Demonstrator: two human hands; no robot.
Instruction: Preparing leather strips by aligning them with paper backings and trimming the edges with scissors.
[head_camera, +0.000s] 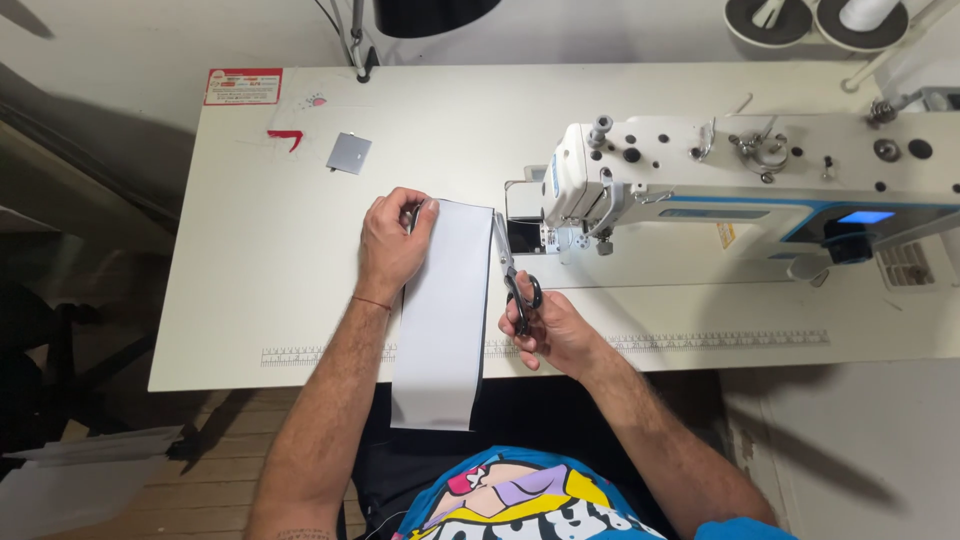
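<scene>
Item: white fabric strip (442, 310) on sewing table (260, 260), trimmed along its right edge.

I judge the cut goes best with the strip kept flat and taut and the blades tracking the edge. My left hand (392, 243) presses the far left corner, fingers curled onto the cloth. My right hand (555, 335) is clenched through the handles of the scissors (512, 275), blades nearly closed, beside the sewing machine (740, 180).

We see a red-and-white rectangular label (243, 86) at the desk's far left corner, well beyond the left hand (392, 243). A small yellow tag (726, 235) hangs on the machine, right of the right hand (553, 330). Farther right glows a small blue screen (865, 217).
</scene>
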